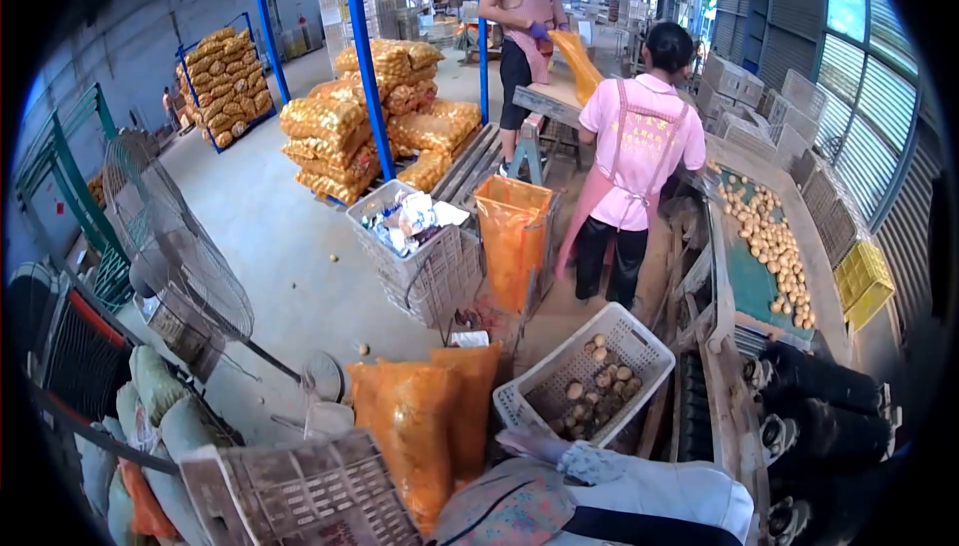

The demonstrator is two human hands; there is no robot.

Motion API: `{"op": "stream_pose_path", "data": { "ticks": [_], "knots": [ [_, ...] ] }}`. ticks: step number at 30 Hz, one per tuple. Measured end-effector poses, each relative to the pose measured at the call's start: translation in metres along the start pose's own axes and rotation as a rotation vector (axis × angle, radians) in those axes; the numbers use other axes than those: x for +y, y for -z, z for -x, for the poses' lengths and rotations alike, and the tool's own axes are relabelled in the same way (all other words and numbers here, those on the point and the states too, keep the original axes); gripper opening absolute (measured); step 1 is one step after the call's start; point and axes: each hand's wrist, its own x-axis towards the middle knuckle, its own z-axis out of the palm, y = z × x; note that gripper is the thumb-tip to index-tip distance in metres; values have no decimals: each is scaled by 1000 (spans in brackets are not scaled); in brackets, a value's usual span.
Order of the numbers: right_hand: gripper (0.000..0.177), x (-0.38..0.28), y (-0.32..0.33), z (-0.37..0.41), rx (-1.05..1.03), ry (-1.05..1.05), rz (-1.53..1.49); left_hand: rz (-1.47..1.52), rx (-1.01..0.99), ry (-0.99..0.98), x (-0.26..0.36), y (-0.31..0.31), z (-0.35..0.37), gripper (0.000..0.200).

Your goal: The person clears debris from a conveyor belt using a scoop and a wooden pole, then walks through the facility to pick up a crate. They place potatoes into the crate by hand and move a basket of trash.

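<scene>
My right hand (531,444), in a pale glove with a patterned cuff, is low in the head view at the near edge of a white plastic crate (639,331). Its fingers look stretched out and point left; nothing shows in them. In the crate lie several brownish potatoes (605,383), some of them dark. Left of the hand stand full orange mesh sacks (420,426). My left hand is out of view. Floral cloth and a pale garment fill the bottom edge.
A co-worker in a pink shirt (644,146) stands by a green conveyor (749,281) bearing potatoes (769,236). Another person handles an orange bag (577,66). Stacked sacks (325,126), a litter-filled crate (430,271), a large fan (180,236) and dark rollers (824,386) surround me.
</scene>
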Motion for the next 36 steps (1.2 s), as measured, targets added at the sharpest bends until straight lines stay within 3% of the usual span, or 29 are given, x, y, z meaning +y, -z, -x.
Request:
{"op": "stream_pose_path", "data": {
  "ticks": [1,2,3,5,6,7,8,9,10,11,12,13,14,16,17,18,20,21,22,23,24,25,26,29,31,33,34,35,36],
  "knots": [
    [37,-16,-10,-5,-115,-26,-114,-51,-79,4,7,-5,8,16],
    [48,-56,-32,5,1,-193,-55,-97,-159,7,16,-10,13,17],
    [56,-93,-45,16,-85,-283,-138,-143,-237,14,26,-15,17,18],
    [67,-119,-56,21,-254,-153,-384,-264,-390,72,46,-20,27,20],
    [73,-133,-62,26,-373,-57,-544,-483,-521,117,56,-22,21,27],
    [77,-113,-56,16,-174,-18,-599,-355,-483,65,47,-40,21,5],
    [76,-157,-63,49,-198,-42,-734,-675,-654,42,49,-37,8,9],
    [79,-153,-54,51,-196,-51,-785,-819,-807,-119,44,-41,-5,21],
    [81,-146,-44,54,-191,-53,-823,-874,-919,-151,59,-57,-5,24],
    [81,-165,-47,86,4,43,-443,-945,-987,-409,63,-70,-9,26],
    [80,-175,-48,103,-52,48,-675,-994,-1049,-681,67,-85,-15,29],
    [79,-186,-49,120,-110,40,-906,-1077,-1167,-699,83,-106,-19,32],
    [60,-166,-34,120,-48,35,-1005,-1159,-1284,-718,98,-125,-24,35],
    [63,-111,-28,131,336,498,-382,-1264,-1420,-834,102,-155,-38,42],
    [63,-96,-29,142,467,509,-331,-1300,-1520,-806,114,-180,-39,42],
    [64,-89,-29,153,534,425,-493,-1332,-1620,-764,125,-200,-36,43],
    [65,-81,-19,165,667,408,-668,-1108,-1750,-1093,118,-227,-56,40],
    [66,-78,-14,172,726,410,-726,-1318,-1787,-1181,130,-249,-58,36],
    [67,-73,-9,178,791,404,-767,-1043,-1775,-1371,117,-268,-76,31],
    [68,-69,-3,183,859,396,-793,-968,-1751,-1500,109,-292,-86,24],
    [68,-65,5,187,927,390,-803,-1082,-1729,-1636,96,-316,-98,19],
    [69,-61,11,189,991,383,-811,-922,-1691,-1693,80,-343,-112,19],
    [70,-59,21,192,1044,376,-812,-1013,-1766,-1595,62,-373,-124,36],
    [72,-50,56,193,1206,319,-750,-1221,-1771,-1609,5,-447,-152,21],
    [74,-48,87,197,1228,337,-763,-1167,-1733,-1634,-57,-492,-181,15],
    [80,-45,115,211,974,484,-1135,-1079,-1589,-1613,-158,-518,-221,10],
    [83,-47,130,208,832,569,-1313,-1115,-1572,-1614,-177,-520,-225,8],
    [65,-76,135,200,997,366,-1308,-1151,-1554,-1615,-196,-522,-229,7],
    [65,-53,143,196,1128,280,-1128,-1259,-1608,-1603,-204,-516,-223,6]
  ]
}}
